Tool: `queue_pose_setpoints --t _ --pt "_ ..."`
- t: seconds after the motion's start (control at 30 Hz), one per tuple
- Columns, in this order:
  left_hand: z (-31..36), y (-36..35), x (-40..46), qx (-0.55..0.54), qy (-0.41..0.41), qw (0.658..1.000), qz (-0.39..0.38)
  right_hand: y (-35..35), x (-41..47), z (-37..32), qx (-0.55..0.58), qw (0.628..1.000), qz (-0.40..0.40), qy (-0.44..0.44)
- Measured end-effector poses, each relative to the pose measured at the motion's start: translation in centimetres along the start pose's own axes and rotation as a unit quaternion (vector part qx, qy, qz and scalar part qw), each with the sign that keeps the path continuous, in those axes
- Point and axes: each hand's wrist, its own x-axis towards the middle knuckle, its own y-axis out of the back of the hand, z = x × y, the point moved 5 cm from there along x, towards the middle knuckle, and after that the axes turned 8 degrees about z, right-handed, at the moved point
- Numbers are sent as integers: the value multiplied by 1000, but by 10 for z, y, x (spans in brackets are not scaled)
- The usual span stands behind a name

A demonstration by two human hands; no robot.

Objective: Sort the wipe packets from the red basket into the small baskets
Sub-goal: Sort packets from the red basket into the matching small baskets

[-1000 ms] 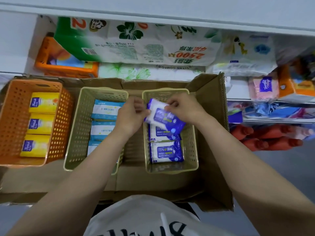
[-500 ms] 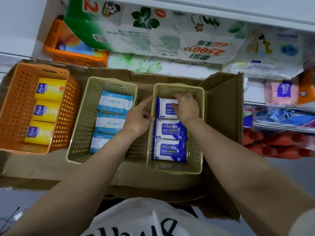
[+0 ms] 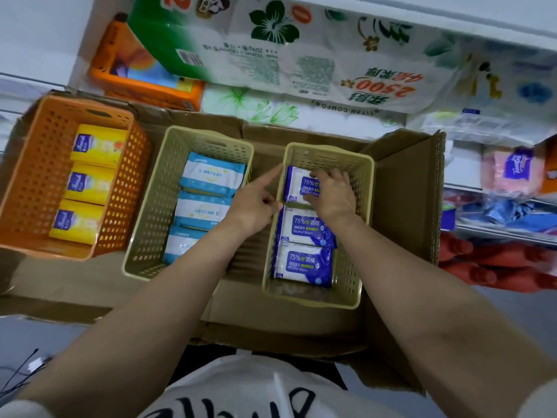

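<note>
right hand point(image 3: 333, 193): now flat on far blue alcohol-wipe packet point(image 3: 301, 184), 12 o'clock in beige basket point(image 3: 366, 188) | left hand point(image 3: 256, 203): loose, forefinger out, empty, unchanged

Left basket point(image 3: 36, 176): orange, pierced with a grid of holes
Its packets point(image 3: 90, 184): yellow with a blue label
Middle basket point(image 3: 156, 200): beige, perforated
Its packets point(image 3: 208, 176): white and light blue
Right basket point(image 3: 363, 206): beige, perforated
Its packets point(image 3: 303, 265): dark blue and white
Box point(image 3: 404, 200): brown cardboard
</note>
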Motion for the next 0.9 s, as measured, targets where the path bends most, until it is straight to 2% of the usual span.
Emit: queue_pose_setpoints --t 0.27,0.43,0.57,0.67,0.9 --pt "3 5 -4 22 -34 999 2 19 -7 -9 -7 1000 -14 -16" --pt "7 47 -23 37 -85 995 44 57 -23 -26 -9 1000 -6 -20" --pt "1 127 -53 80 -142 983 82 104 -49 -71 -25 998 51 1" --pt "-19 210 -87 155 -205 955 148 135 -83 -125 -5 992 122 37" --pt "-134 414 -201 185 -277 897 292 144 -202 -295 45 962 232 140"
